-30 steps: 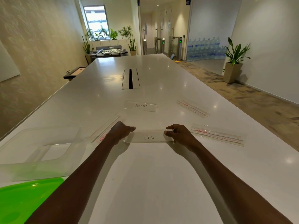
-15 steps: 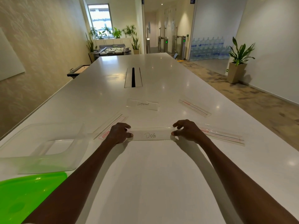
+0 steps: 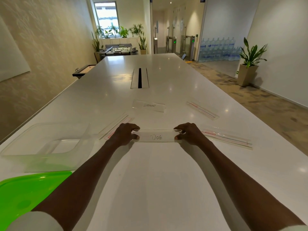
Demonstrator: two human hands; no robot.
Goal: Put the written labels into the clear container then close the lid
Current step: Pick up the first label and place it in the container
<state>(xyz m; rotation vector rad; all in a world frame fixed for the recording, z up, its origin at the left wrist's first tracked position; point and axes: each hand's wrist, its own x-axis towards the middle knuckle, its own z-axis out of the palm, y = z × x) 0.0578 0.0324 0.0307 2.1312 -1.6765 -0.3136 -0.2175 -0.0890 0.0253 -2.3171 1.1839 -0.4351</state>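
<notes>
The left hand (image 3: 124,134) pinched the left end of the DOG label (image 3: 156,137), thumb on the near edge and fingers curled over the far edge; the right hand (image 3: 189,133) pinched the right end in the same way; the label, in a clear sleeve with the word facing up, was at the white surface (image 3: 158,180) between the two hands, though whether it rested on it or was lifted slightly could not be told. Just behind the left hand lay an empty clear sleeve (image 3: 115,126) with a red-printed strip, partly hidden by the hand; to the right of the right hand lay a second clear sleeve (image 3: 228,139), close to the hand but apart from it; farther back and to the right a third clear sleeve (image 3: 202,110) lay at an angle. Beyond the DOG label, well apart from it, the ELEPHANT label (image 3: 149,106) lay flat. To the left stood the clear container (image 3: 45,144), open at the top, with none of the labels in it; nearer the person, at the lower left corner, the green lid (image 3: 25,192) lay on the surface, off the container.
</notes>
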